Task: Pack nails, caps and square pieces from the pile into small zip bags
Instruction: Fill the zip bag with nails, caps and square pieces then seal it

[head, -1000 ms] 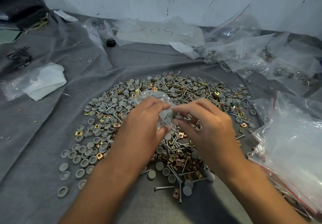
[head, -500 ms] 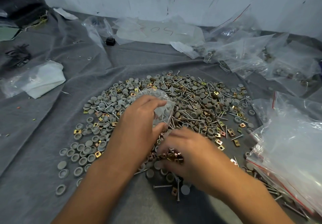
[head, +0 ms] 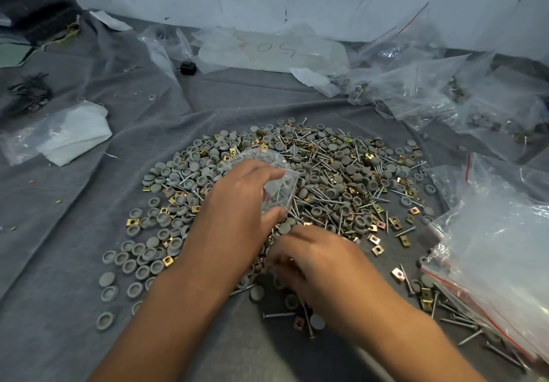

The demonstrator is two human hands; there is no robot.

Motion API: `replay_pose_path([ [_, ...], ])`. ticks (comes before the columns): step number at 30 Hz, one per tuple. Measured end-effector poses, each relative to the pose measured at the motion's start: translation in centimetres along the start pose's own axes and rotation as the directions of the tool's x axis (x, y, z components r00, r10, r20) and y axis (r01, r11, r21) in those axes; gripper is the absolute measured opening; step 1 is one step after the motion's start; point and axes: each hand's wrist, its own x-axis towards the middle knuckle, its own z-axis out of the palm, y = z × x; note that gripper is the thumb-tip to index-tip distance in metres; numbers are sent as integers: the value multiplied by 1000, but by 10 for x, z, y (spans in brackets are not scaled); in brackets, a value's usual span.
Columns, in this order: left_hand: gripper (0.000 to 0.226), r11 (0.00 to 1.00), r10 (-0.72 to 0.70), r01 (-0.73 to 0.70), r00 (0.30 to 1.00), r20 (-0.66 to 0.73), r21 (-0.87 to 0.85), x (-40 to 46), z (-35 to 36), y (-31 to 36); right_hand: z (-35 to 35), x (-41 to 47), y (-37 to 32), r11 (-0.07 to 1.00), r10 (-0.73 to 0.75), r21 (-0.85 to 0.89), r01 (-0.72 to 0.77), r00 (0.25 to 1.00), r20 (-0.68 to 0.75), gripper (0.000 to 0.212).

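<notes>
Head view: the left hand pinches a small zip bag at the pile's centre, nails visible inside it. A second ago the right hand was up at the bag's mouth; it has since dropped to the pile's 6 o'clock edge, fingers curled down among square pieces and caps, blurred, so whether it grips anything cannot be told. Likely it is fetching the next pieces. Filled bags lie at 1 o'clock.

Light: soft, even, cool | shadows: faint | blur: right hand | edges: wide-angle bowing
</notes>
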Motion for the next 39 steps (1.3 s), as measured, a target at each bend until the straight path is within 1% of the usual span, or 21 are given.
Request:
replay_pose_path([
  [2,58,1000,-4,4,1000,6,4,1,0,-1,-11,0,11,989,59,136,-50,996,-66,8],
  [4,58,1000,1,-1,1000,8,4,1,-1,-1,-17,0,17,982,45,188,-34,997,-55,6],
  [6,57,1000,2,-2,1000,12,2,1,-1,-1,-15,-1,15,988,-39,149,35,999,23,9],
  [9,57,1000,6,-6,1000,5,4,1,0,0,-7,-5,10,991,-134,-7,136,983,125,11],
  [11,57,1000,7,-7,1000,4,4,1,0,0,-3,-5,10,986,-133,-80,146,980,148,12],
  [13,57,1000,7,-7,1000,6,1,1,0,0,-1,-4,11,985,-142,-77,151,983,114,13],
  [15,57,1000,9,-9,1000,10,-3,0,0,0,-4,-3,15,991,-116,65,114,993,32,10],
  [16,58,1000,12,-12,1000,12,-3,0,0,0,-6,-1,17,984,-84,151,90,995,-48,8],
  [17,58,1000,16,-16,1000,15,-1,0,0,0,-9,0,21,975,-52,202,88,983,-176,8],
  [18,58,1000,18,-18,1000,16,1,0,0,0,-12,3,24,973,-20,211,94,944,-329,8],
  [19,58,1000,20,-20,1000,16,1,0,0,0,-14,6,26,976,7,194,95,884,-467,10],
  [20,58,1000,21,-21,1000,14,-1,0,0,1,-16,10,26,982,26,171,86,825,-565,12],
  [21,58,1000,22,-22,1000,12,-4,-1,0,1,-17,14,26,986,37,151,73,783,-620,13],
  [22,58,1000,24,-24,1000,10,-7,-1,1,2,-16,18,26,990,41,132,58,768,-640,14],
  [25,56,999,39,-39,999,3,-9,-1,2,3,-9,25,27,996,53,88,1,792,-608,15],
  [29,59,999,31,-32,999,-5,-11,-1,2,2,-8,24,28,998,51,55,-19,747,-663,18],
  [32,56,999,39,-39,999,-9,-8,0,3,3,-6,25,26,997,57,-14,-82,794,-606,25],
  [34,54,999,34,-34,999,-7,-10,0,3,2,-8,24,25,995,94,37,-88,821,-563,29],
  [36,56,1000,8,-8,1000,-26,-10,0,1,0,-14,20,29,990,134,115,-82,806,-576,23],
  [38,55,999,-28,26,995,-91,-25,1,-2,-2,-21,13,38,978,202,156,-138,807,-555,16],
  [39,53,998,-51,47,988,-143,-30,2,-5,-3,-24,10,44,969,241,165,-182,834,-496,13],
])
